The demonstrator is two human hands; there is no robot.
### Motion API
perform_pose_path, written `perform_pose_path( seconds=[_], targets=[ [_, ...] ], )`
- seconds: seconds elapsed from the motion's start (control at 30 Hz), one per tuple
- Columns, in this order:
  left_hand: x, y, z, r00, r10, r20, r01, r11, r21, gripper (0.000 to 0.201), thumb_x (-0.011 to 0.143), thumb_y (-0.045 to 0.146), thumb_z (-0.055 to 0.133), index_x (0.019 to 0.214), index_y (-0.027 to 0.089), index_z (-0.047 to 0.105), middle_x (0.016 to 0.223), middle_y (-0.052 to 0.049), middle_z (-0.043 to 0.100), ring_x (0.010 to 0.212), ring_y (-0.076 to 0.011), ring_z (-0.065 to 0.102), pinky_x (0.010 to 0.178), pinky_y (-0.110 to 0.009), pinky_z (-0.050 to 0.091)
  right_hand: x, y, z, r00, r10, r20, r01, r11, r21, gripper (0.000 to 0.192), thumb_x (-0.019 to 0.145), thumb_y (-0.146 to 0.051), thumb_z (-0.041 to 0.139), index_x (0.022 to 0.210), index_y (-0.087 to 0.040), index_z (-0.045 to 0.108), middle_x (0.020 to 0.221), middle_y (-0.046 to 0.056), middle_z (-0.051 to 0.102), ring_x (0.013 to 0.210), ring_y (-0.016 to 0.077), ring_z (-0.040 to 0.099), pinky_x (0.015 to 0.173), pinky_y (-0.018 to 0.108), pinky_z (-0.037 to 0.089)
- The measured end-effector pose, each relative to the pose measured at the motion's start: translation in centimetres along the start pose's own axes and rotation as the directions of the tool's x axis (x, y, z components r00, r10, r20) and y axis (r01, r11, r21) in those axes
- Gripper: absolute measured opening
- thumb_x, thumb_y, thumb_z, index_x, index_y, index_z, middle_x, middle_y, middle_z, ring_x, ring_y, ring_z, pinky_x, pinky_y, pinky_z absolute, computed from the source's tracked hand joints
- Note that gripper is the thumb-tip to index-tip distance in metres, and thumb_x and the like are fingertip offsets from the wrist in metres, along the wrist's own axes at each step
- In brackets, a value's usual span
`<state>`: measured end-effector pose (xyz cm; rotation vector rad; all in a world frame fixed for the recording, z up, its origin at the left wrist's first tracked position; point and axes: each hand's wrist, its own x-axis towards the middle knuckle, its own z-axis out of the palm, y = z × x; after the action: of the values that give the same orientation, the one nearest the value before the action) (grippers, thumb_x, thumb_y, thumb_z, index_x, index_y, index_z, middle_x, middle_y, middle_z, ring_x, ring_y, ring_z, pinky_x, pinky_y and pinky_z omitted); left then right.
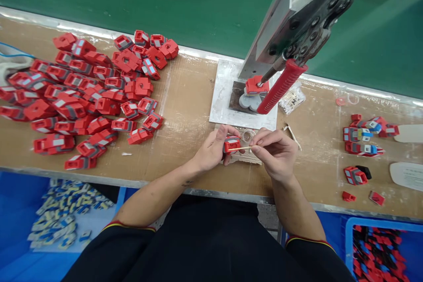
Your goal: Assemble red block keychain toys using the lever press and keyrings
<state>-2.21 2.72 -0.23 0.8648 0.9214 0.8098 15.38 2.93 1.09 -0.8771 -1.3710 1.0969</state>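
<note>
Between our hands, our left hand (211, 152) pinches the red shell (231, 144); our right hand (276, 154) pinches what looks like a thin stick (240, 148), lying crosswise, tip at the shell.

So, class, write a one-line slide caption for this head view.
Left hand grips a red plastic part while right hand pokes a thin stick into it.

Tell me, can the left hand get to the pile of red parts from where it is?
Probably yes. The left hand holds a red part, but the bare bench between it and the pile has nothing in the way. It would need to free its fingers first.
</note>
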Motion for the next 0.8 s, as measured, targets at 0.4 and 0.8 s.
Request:
perform_pose_path(
  seconds=[0.4,0.8],
  targets=[
    [-0.06,-0.01,-0.05,0.999,0.021,0.031,-0.02,0.999,-0.03,0.081,0.081,0.099,0.041,0.094,0.02,0.056,0.066,-0.001,0.071,0.036,-0.0092,0.047,0.038,-0.024,0.036,0.01,0.04,-0.18,1.0,-0.012,0.019,0.012,1.0,-0.008,0.018,0.088,-0.027,0.084,0.078,-0.024,0.069,0.073,0.001,0.078,0.062,0.0144,0.069,0.055,0.028,0.053],
    [-0.12,0.23,-0.03,0.999,0.005,0.047,-0.003,0.999,-0.033,0.08,0.083,0.099,0.039,0.092,0.021,0.054,0.065,-0.001,0.071,0.035,-0.0092,0.047,0.039,-0.024,0.037,-0.04,0.06,-0.16,1.0,-0.016,0.018,0.016,1.0,0.004,0.018,0.087,-0.026,0.085,0.079,-0.024,0.069,0.074,0.002,0.078,0.062,0.0158,0.07,0.054,0.029,0.056]
  ],
)
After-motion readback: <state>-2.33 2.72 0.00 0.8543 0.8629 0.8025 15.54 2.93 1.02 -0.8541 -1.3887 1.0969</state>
